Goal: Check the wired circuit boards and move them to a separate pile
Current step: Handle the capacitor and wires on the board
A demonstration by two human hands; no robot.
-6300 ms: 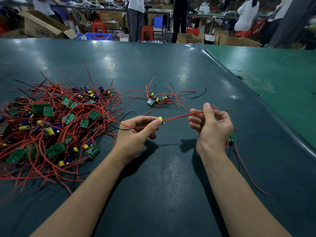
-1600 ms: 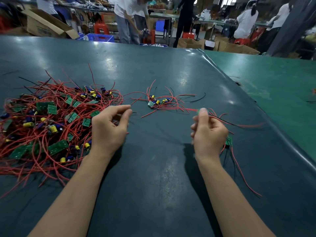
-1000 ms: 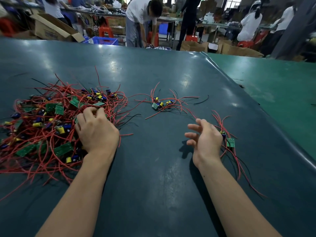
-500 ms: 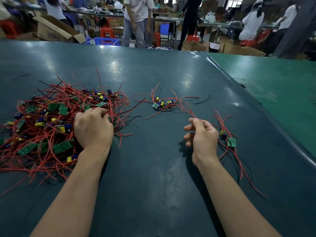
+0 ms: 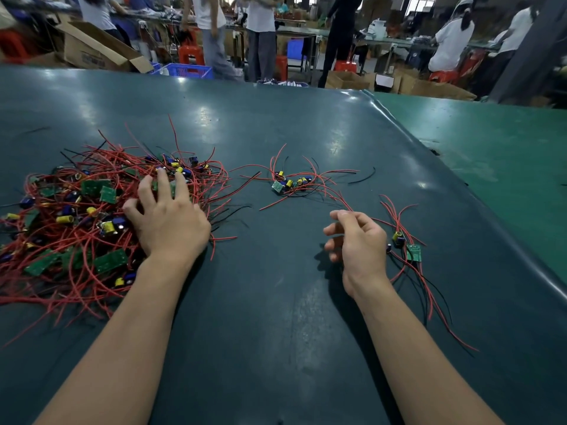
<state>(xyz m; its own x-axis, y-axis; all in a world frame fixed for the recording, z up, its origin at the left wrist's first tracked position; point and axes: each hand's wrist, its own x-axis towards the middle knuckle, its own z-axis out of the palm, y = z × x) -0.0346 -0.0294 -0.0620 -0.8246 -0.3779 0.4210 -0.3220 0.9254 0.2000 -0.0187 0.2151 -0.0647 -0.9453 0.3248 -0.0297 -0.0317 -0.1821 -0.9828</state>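
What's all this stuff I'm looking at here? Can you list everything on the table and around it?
big pile of wired circuit boards: many, green boards with red and black wires, table's left
small cluster of boards: a few, same colours, table's middle, farther back
boards beside the right hand: count unclear, green with long red and black wires, table's right
table: one, dark green mat
cardboard box: one, brown, open, behind table at left
crate: one, blue, behind table
stools: several, red, background
people: several, standing or seated, background
left hand: fingers spread on the big pile
right hand: loosely curled, holding nothing
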